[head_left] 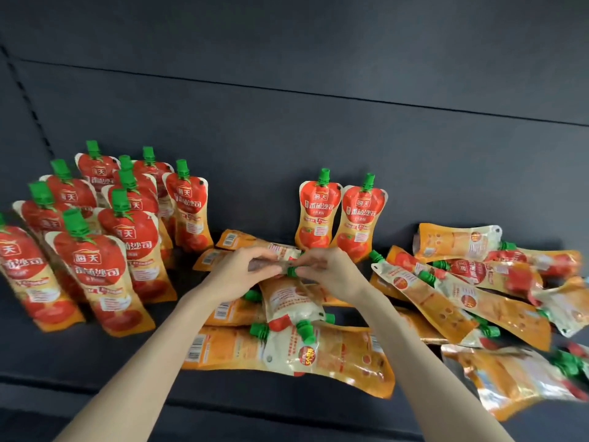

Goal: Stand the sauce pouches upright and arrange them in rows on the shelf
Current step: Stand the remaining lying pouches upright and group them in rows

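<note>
The left hand (237, 275) and the right hand (331, 271) meet over the middle of the shelf (95, 362), gripping one sauce pouch (264, 266) between them. The left curls round its body and the right pinches at its green cap (290, 271). The pouch is blurred, so it cannot be told whether it is lifted clear of the pouches below or touching them.

Under and in front of the hands lies a middle heap (287, 342) of pouches, flat and overlapping. To the right sprawls a larger loose pile (471, 288), also flat, with caps pointing all ways. At the back, just beside each other, two pouches (341, 218) stand upright. On the left a standing block (105, 237) of about a dozen is set in rows, caps up.

The task looks perhaps half done. The left rows are in place and a new row is begun at the back, but both flat heaps are yet to be stood up.
</note>
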Action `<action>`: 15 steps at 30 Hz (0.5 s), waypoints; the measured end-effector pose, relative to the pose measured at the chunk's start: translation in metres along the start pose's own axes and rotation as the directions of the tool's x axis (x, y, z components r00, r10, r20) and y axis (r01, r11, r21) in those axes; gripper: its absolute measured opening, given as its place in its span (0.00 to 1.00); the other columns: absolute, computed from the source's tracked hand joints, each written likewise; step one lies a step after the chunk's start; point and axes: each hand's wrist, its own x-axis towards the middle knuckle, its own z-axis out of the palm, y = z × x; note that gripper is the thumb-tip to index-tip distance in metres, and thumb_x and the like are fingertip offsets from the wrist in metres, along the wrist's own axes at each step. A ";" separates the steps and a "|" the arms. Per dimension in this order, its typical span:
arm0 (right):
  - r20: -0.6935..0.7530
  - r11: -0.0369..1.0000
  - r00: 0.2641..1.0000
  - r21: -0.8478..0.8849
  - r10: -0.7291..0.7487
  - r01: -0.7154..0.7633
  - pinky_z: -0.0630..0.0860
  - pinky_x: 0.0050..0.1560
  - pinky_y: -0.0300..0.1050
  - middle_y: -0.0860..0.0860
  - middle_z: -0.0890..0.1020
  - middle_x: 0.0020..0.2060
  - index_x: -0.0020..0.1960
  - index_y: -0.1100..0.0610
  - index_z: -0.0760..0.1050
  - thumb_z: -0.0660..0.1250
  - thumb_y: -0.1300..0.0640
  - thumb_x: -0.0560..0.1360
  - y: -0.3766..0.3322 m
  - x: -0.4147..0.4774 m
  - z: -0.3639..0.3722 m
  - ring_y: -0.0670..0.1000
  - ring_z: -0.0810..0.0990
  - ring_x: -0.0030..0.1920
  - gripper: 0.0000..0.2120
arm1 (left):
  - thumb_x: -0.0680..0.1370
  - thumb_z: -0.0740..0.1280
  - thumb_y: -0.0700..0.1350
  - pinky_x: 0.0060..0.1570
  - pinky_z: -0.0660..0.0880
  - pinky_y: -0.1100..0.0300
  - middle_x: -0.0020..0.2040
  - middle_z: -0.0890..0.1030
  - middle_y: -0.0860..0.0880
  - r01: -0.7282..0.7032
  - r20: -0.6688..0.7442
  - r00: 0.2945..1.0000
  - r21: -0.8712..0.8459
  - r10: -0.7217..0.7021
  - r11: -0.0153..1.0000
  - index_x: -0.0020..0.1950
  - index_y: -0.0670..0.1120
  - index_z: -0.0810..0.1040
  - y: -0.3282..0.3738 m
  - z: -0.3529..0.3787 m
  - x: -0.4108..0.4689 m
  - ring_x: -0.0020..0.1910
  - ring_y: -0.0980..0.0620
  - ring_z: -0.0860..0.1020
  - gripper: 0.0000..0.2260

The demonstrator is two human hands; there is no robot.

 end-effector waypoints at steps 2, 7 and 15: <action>0.051 0.999 0.999 0.032 -0.008 0.007 0.77 0.49 0.36 0.50 0.83 0.46 0.51 0.58 0.81 0.72 0.62 0.71 0.000 0.001 0.000 0.46 0.81 0.45 0.09 | 0.76 0.66 0.51 0.54 0.71 0.64 0.55 0.79 0.57 0.002 -0.010 1.000 0.019 -0.002 1.000 0.59 0.51 0.78 -0.005 -0.001 0.002 0.56 0.59 0.75 0.12; -0.002 0.998 0.999 0.043 -0.037 0.037 0.75 0.47 0.30 0.48 0.82 0.45 0.52 0.58 0.81 0.71 0.62 0.72 -0.001 0.004 -0.005 0.43 0.80 0.43 0.09 | 0.75 0.64 0.57 0.54 0.75 0.63 0.52 0.81 0.58 -0.045 -0.021 0.999 -0.090 0.044 0.995 0.57 0.53 0.78 -0.008 -0.003 0.000 0.53 0.63 0.77 0.14; -0.301 0.976 0.949 0.162 -0.094 0.148 0.77 0.49 0.35 0.46 0.83 0.43 0.49 0.56 0.81 0.68 0.59 0.74 -0.032 0.020 -0.032 0.43 0.81 0.46 0.05 | 0.75 0.62 0.54 0.53 0.73 0.72 0.53 0.79 0.62 -0.179 -0.148 0.976 -0.137 0.159 0.974 0.61 0.56 0.75 0.000 -0.011 0.001 0.55 0.68 0.75 0.15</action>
